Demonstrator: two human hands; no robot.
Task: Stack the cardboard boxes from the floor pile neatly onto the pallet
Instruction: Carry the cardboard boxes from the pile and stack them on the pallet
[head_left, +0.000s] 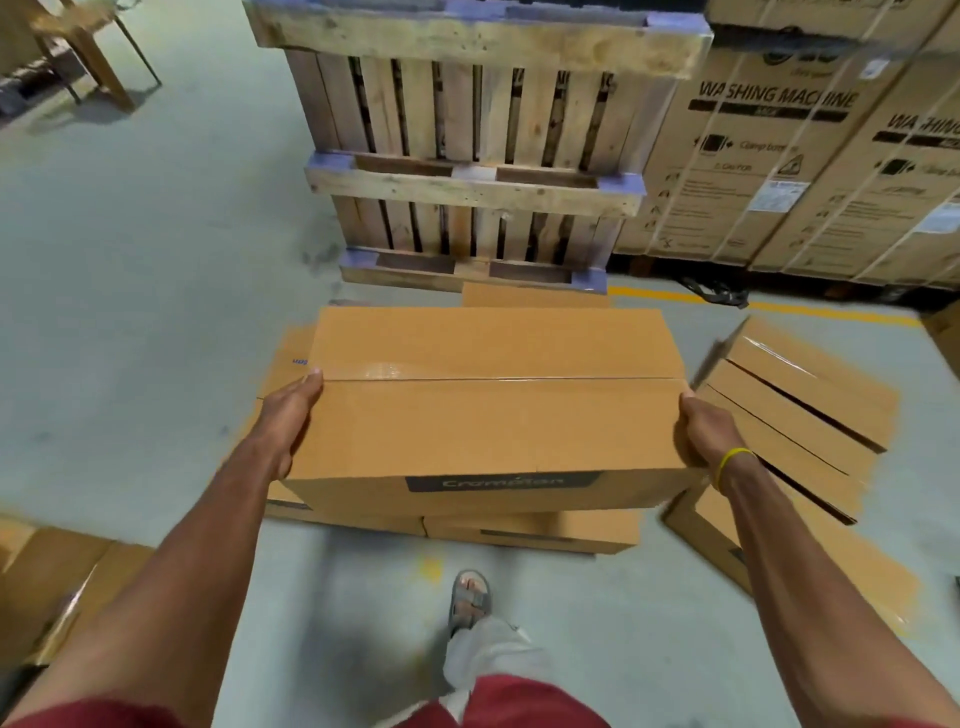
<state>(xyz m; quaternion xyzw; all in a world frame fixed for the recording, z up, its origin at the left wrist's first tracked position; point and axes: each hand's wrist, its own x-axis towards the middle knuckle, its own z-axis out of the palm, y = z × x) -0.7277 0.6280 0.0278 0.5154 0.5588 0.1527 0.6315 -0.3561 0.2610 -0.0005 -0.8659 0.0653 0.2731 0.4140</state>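
A long taped cardboard box (493, 400) with a dark label on its near side is held between both hands above the floor. My left hand (288, 415) grips its left end with the thumb on top. My right hand (701, 428), with a yellow band at the wrist, grips its right end. Under it, more flat boxes (530, 532) lie on the floor. Wooden pallets (467, 187) stand on edge straight ahead, behind the pile.
Two boxes (800, 410) lie tilted at the right, another box (57, 577) at the lower left. Large washing machine cartons (769, 156) stand at the back right behind a yellow floor line (800, 309). A wooden stand (83, 47) is at the far left. My sandalled foot (470, 597) is below the box.
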